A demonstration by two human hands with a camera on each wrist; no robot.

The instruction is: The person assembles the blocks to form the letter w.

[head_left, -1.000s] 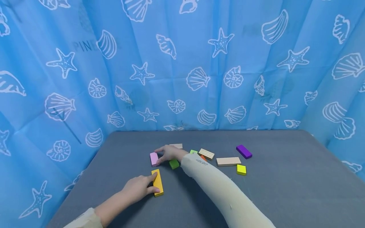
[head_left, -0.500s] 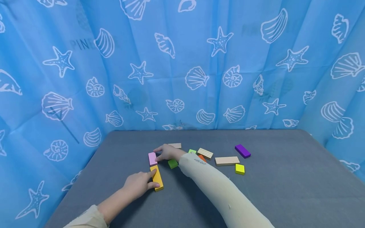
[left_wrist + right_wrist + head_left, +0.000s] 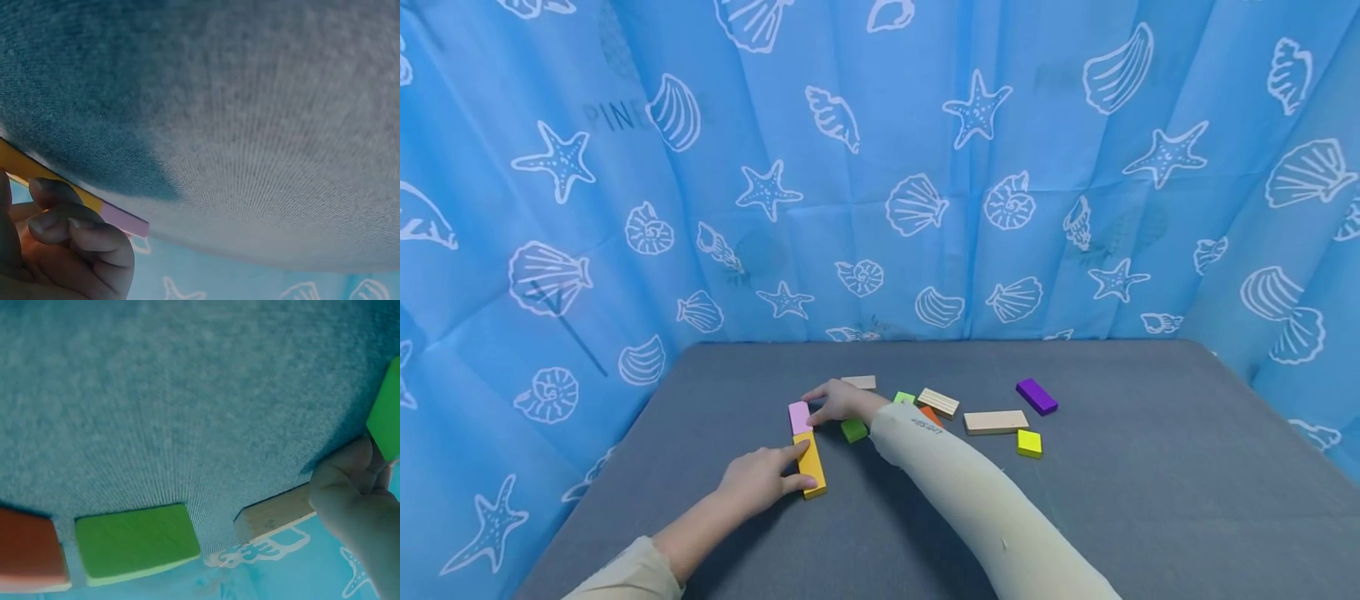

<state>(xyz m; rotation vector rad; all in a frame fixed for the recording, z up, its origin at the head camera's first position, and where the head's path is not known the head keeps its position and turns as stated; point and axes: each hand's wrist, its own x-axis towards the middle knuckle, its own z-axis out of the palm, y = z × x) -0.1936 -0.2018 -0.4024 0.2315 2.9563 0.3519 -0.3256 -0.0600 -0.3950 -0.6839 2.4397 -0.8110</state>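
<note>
The left hand (image 3: 758,479) pinches a long yellow-orange block (image 3: 811,467) on the table, index finger toward its far end and thumb near its close end. Its far end meets a pink block (image 3: 800,417), and the two lie almost in line. On that pink block rest the thumb and index finger of the right hand (image 3: 841,400), which holds it from the right side. In the left wrist view the yellow-orange block (image 3: 25,164) and pink block (image 3: 125,220) touch end to end. The right wrist view shows the right hand (image 3: 353,500), but its pink block is hidden there.
Under the right wrist lies a green block (image 3: 853,430). Right of it are a light green block (image 3: 904,398), an orange block (image 3: 931,416), a ridged wooden block (image 3: 938,402), a plain wooden block (image 3: 996,422), a yellow block (image 3: 1029,443) and a purple block (image 3: 1037,396).
The left hand has slid the yellow-orange block forward until it touches the pink block, closing the earlier gap. The right hand stays at the pink block.
</note>
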